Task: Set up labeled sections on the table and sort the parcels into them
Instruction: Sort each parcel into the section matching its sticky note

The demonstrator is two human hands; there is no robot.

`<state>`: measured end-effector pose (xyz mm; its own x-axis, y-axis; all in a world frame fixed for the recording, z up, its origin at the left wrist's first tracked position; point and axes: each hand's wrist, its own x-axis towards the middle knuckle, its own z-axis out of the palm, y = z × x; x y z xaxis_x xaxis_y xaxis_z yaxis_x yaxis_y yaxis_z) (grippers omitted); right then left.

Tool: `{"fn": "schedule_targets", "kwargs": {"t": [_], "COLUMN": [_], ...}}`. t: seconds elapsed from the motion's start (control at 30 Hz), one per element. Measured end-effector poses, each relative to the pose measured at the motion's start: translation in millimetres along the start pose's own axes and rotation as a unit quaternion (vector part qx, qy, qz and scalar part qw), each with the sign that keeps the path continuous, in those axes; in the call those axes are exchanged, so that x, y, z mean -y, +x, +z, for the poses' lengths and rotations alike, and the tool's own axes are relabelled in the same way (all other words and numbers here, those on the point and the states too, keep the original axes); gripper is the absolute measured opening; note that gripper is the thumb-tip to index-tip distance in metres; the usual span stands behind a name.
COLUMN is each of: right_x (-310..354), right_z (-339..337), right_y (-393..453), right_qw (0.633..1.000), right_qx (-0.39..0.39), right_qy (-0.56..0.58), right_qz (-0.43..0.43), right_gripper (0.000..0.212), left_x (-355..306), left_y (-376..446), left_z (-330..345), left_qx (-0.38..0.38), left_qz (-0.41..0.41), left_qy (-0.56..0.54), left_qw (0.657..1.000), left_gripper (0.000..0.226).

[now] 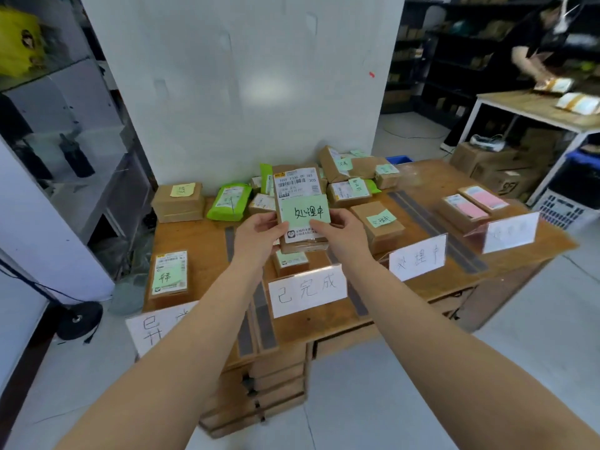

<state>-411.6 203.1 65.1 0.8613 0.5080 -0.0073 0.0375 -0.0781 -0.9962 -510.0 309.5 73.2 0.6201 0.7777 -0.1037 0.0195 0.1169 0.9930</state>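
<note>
Both hands, left (259, 235) and right (341, 237), pinch a parcel (300, 203) by its lower edges, tilted up so its green note (306, 212) can be read, above the surface (406, 287); the matching sign (417, 258) stands to the right, likely its section.

Yellow bag (19, 43) sat on glass shelf at far left. Black cable reel (79, 319) lay on floor below. Second person (532, 50) leaned over another table (519, 107) at right; cardboard cartons (496, 167) beneath it.
</note>
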Motion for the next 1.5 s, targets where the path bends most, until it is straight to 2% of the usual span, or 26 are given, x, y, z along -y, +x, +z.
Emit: {"fn": "schedule_targets", "kwargs": {"t": [0.1,0.27,0.37,0.57,0.73,0.9,1.1,1.37,1.5], "right_x": [-4,-11,-16,-29,-39,-51,-75,-115,-135], "right_z": [-44,-110,-144,-201,-243,-270,-294,-307,-309], "right_y": [-9,-14,-4,40,102,169,236,317,344], "right_qw": [1.000,0.999,0.998,0.995,0.993,0.992,0.988,0.972,0.954], "right_qx": [-0.016,-0.043,-0.059,-0.094,-0.087,-0.062,-0.020,0.079,0.133], "right_qy": [0.012,0.011,0.004,-0.017,-0.031,-0.074,-0.098,-0.160,-0.208], "right_qz": [0.010,0.010,0.015,0.037,0.074,0.081,0.114,0.154,0.169], "right_gripper": [0.033,0.030,0.026,0.023,0.034,0.053,0.049,0.043,0.040], "left_x": [8,17,19,31,47,58,71,101,122], "left_y": [-16,-31,-30,4,51,101,141,186,198], "left_z": [39,100,136,211,270,316,355,396,411], "left_qx": [0.015,0.048,0.072,0.090,0.106,0.104,0.094,0.008,-0.037], "left_qz": [-0.012,-0.027,-0.033,-0.042,-0.068,-0.083,-0.090,-0.120,-0.154], "left_qy": [0.004,0.014,0.020,0.047,0.049,0.060,0.090,0.147,0.195], "left_qw": [1.000,0.998,0.997,0.994,0.991,0.989,0.987,0.982,0.968], "left_gripper": [0.029,0.026,0.032,0.038,0.036,0.037,0.036,0.021,0.030]}}
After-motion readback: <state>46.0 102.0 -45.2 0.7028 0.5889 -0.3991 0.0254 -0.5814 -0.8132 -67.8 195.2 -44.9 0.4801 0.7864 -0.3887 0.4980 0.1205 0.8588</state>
